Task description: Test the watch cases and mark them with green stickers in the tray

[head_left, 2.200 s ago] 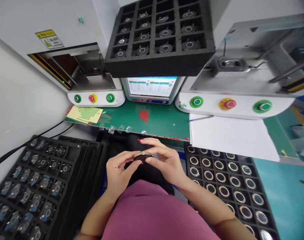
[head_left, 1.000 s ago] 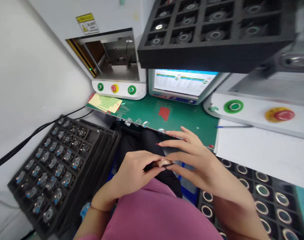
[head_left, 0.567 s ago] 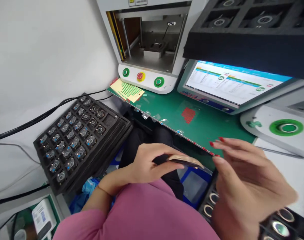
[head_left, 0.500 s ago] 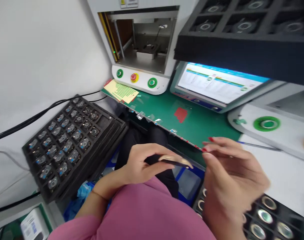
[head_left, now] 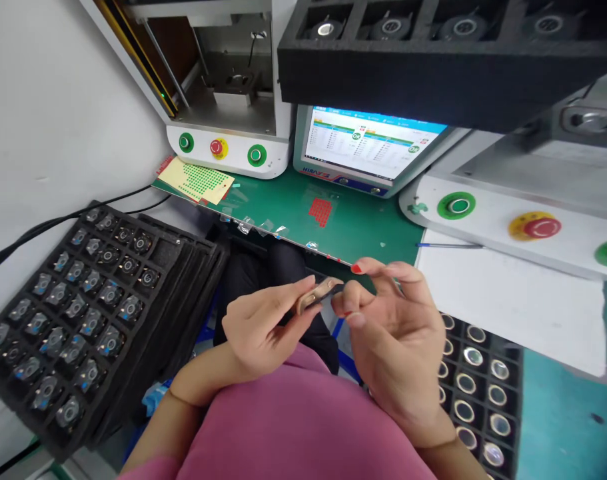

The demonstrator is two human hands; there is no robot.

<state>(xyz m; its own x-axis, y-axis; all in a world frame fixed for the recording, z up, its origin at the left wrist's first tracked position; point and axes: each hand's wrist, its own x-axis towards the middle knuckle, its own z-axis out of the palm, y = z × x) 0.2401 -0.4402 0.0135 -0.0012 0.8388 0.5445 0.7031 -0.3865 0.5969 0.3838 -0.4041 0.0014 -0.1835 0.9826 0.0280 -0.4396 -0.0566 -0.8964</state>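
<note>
A tan case is pinched in the grip of the left hand, above the lap. The right hand curls beside its dark end, grip impossible to tell. Beyond: a green counter.

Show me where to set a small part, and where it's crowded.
Green bench: mostly bare between red stickers and white paper, and between those stickers and the yellow sheet. The white paper is bare below the blue pen. Crowded: the bench's front edge, with tape scraps, and in front, where the left hand holds a coppery part.
</note>
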